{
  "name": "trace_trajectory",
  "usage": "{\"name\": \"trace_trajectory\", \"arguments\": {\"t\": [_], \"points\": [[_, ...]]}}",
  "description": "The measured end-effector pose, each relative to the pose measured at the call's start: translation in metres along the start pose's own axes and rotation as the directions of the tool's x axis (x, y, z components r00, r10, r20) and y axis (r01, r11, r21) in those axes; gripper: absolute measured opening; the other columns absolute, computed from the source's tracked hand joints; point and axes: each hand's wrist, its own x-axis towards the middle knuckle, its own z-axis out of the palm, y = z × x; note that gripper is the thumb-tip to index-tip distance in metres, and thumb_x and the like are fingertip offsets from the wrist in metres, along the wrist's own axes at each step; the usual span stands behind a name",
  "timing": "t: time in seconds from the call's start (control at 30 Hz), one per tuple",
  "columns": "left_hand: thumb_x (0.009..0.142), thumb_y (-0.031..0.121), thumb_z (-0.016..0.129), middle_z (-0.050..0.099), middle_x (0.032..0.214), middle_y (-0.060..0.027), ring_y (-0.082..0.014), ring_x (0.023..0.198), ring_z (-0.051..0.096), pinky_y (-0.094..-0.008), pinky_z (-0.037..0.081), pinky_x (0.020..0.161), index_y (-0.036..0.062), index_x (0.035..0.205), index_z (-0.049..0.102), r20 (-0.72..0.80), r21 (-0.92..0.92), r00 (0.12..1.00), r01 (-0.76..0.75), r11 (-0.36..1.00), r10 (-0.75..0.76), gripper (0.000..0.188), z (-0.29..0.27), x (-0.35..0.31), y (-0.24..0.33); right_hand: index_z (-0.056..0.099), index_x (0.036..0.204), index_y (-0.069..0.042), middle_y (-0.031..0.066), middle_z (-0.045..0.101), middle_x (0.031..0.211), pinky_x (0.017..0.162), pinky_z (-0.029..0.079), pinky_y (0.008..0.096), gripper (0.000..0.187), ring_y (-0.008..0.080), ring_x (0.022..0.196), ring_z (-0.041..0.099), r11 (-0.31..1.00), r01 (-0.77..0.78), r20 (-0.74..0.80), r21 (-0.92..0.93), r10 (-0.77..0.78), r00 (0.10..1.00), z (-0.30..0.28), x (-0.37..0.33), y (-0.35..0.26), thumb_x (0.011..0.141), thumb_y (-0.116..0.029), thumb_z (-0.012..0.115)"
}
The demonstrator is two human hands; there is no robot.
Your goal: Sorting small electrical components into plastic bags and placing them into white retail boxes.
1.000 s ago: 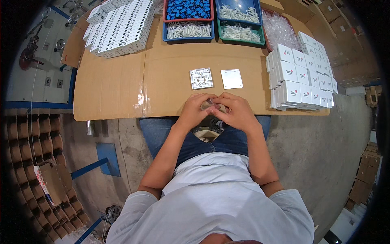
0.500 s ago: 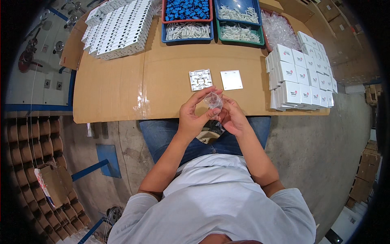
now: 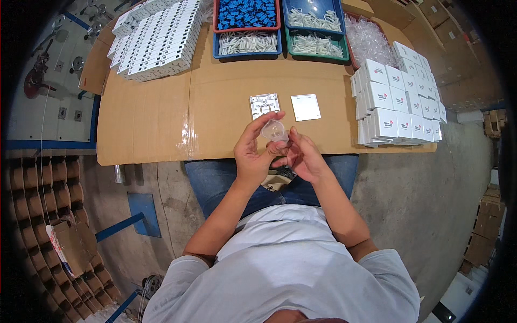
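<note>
A small clear plastic bag (image 3: 273,130) is held above the table's near edge, its mouth rounded open and facing up. My left hand (image 3: 252,152) curls around its left side, thumb and fingers closed on it. At the bag's lower right edge, my right hand (image 3: 306,160) pinches the plastic; some of its fingertips are hidden. Just beyond my hands lies a white square frame with metal fittings (image 3: 264,103), partly covered by my left fingertips. To its right is a flat white square plate (image 3: 306,107).
Cardboard covers the table (image 3: 145,124). At the back stand a red tray of blue parts (image 3: 217,24), a blue tray of white pieces (image 3: 247,55), a green tray (image 3: 318,56) and a bin of clear bags (image 3: 370,40). White boxes (image 3: 389,123) are stacked right; white units (image 3: 156,48) fill the back left.
The plastic bag has shifted slightly left and its mouth has opened into a rounder shape. My right fingers have moved to its lower right edge.
</note>
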Motion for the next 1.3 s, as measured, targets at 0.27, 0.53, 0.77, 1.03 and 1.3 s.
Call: {"name": "trace_trajectory", "arguments": {"t": [0.27, 0.53, 0.77, 1.03, 1.3], "points": [[0.088, 0.015, 0.078, 0.06, 0.135, -0.0228, -0.0271, 0.126, 0.057, -0.0374, 0.044, 0.106, -0.0023, 0.139, 0.048, -0.043, -0.004, 0.999, 0.002, 1.0, -0.002, 0.062, -0.001, 0.0, 0.002, 0.065, 0.107, -0.004, 0.0032, 0.068, 0.09, 0.061, 0.058, 0.0295, 0.022, 0.0103, 0.07, 0.063, 0.996, 0.03, 0.129, -0.079, -0.02, 0.991, -0.027, 0.009, 0.011, 0.099, -0.025, 0.065], [0.088, 0.014, 0.078, 0.063, 0.131, -0.0209, -0.0276, 0.125, 0.058, -0.0393, 0.041, 0.108, -0.0025, 0.135, 0.052, 0.049, 0.169, 0.994, -0.107, 0.98, 0.1, 0.056, -0.005, 0.0, -0.008, 0.066, 0.107, -0.004, 0.0029, 0.067, 0.088, 0.062, 0.057, 0.0294, 0.021, 0.011, 0.072, 0.064, 0.994, 0.031, 0.111, -0.108, -0.019, 0.994, -0.031, 0.013, 0.011, 0.1, -0.024, 0.063], [0.09, 0.006, 0.073, 0.065, 0.122, -0.0113, -0.0178, 0.115, 0.06, -0.0316, 0.045, 0.102, -0.0019, 0.134, 0.054, -0.147, 0.236, 0.989, 0.06, 0.97, -0.025, 0.049, -0.034, 0.006, -0.048, 0.063, 0.117, 0.002, 0.0108, 0.07, 0.104, 0.071, 0.058, 0.029, 0.026, 0.0158, 0.086, 0.068, 0.839, 0.076, -0.153, -0.539, -0.186, 0.971, -0.063, 0.043, -0.027, 0.102, -0.018, 0.06], [0.092, 0.012, 0.072, 0.067, 0.106, -0.0059, -0.0151, 0.096, 0.062, -0.0296, 0.049, 0.087, 0.0028, 0.124, 0.063, -0.239, 0.453, 0.97, 0.147, 0.879, -0.039, 0.035, -0.075, 0.003, -0.097, 0.07, 0.102, 0.0, 0.0151, 0.074, 0.093, 0.076, 0.056, 0.0354, 0.016, 0.025, 0.083, 0.072, -0.012, 0.167, 0.106, -0.986, -0.819, 0.564, -0.128, 0.143, -0.164, 0.089, -0.009, 0.066], [0.083, 0.015, 0.079, 0.067, 0.103, -0.0117, -0.0237, 0.094, 0.064, -0.0338, 0.05, 0.085, 0.0009, 0.116, 0.065, -0.188, 0.635, 0.974, 0.02, 0.773, 0.13, 0.038, -0.077, 0.006, -0.117, 0.073, 0.09, -0.005, 0.0199, 0.072, 0.092, 0.078, 0.055, 0.0442, 0.015, 0.0381, 0.088, 0.069, -0.319, -0.074, 0.223, -0.945, -0.794, 0.566, -0.147, 0.226, -0.24, 0.08, -0.003, 0.062]]}}
